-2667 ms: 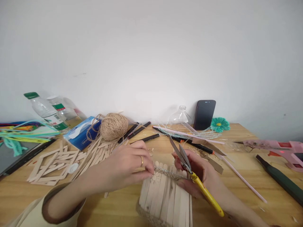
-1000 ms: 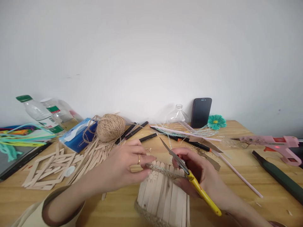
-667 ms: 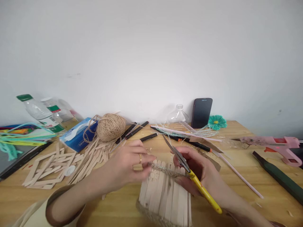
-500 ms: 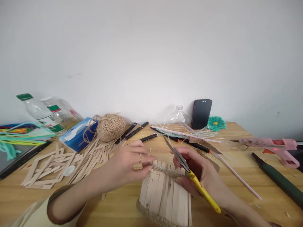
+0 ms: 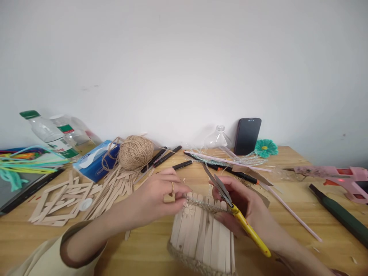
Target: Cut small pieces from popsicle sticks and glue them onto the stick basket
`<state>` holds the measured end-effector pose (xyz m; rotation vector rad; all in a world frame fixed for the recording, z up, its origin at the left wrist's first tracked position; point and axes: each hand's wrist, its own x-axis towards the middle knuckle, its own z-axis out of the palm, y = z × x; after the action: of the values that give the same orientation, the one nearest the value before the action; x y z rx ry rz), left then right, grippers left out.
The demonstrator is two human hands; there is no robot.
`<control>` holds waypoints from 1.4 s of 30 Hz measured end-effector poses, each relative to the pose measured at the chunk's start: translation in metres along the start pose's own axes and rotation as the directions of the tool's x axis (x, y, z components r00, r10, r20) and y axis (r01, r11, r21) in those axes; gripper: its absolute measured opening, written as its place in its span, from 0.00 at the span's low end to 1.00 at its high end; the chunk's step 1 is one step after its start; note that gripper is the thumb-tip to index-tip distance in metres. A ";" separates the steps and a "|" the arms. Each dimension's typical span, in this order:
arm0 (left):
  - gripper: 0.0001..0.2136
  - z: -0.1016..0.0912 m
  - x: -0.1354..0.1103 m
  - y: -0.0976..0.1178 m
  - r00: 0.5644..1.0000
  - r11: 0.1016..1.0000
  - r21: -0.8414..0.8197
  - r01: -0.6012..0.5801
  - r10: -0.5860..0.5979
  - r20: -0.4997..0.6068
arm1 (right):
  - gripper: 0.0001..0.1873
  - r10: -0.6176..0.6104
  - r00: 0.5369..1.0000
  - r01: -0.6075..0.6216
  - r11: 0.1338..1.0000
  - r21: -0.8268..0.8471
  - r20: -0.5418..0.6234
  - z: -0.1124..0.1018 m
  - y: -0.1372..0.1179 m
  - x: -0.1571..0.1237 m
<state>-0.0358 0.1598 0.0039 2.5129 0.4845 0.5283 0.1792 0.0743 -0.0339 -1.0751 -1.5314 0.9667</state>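
A round holder made of upright ice-lolly sticks point(image 5: 201, 237) stands on the wooden table point(image 5: 287, 245) right in front of me, with jute trim at its base and a glittery silver trim near its rim. My left hand point(image 5: 159, 197), wearing a gold ring, pinches the left end of that silver trim against the sticks beside a small wooden flower. My right hand point(image 5: 244, 209) grips the holder's right side and also holds yellow-handled scissors point(image 5: 235, 209), blades nearly together and pointing up and away.
A ball of jute twine point(image 5: 135, 152), loose sticks point(image 5: 115, 188) and stick frames point(image 5: 60, 199) lie to the left, with a tissue pack point(image 5: 93, 161) and bottles point(image 5: 47, 132). Pens point(image 5: 169, 157), a phone point(image 5: 247, 136), a teal flower point(image 5: 266, 147) and a pink glue gun point(image 5: 342, 178) sit behind and right.
The scissor blades, apart 2.7 s ago, have closed to nearly together. Both hands stay on the holder's rim with only small shifts; the view wobbles slightly.
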 end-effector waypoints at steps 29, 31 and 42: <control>0.09 -0.003 0.000 0.000 0.996 0.998 -0.015 0.058 -0.057 0.072 | 0.21 0.040 0.999 -0.041 0.997 -0.058 -0.016 -0.001 0.007 -0.001; 0.09 -0.004 0.001 0.001 0.994 0.998 -0.016 0.062 -0.060 0.092 | 0.21 0.046 0.999 -0.047 0.997 -0.061 -0.025 -0.001 0.007 -0.002; 0.07 -0.004 0.001 0.000 0.982 0.975 -0.131 0.181 -0.172 0.080 | 0.24 0.041 0.999 -0.042 0.999 -0.035 -0.019 -0.001 0.007 -0.002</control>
<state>-0.0365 0.1623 0.0070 2.3204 0.6170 0.3932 0.1819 0.0746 -0.0411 -1.1416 -1.5215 0.9594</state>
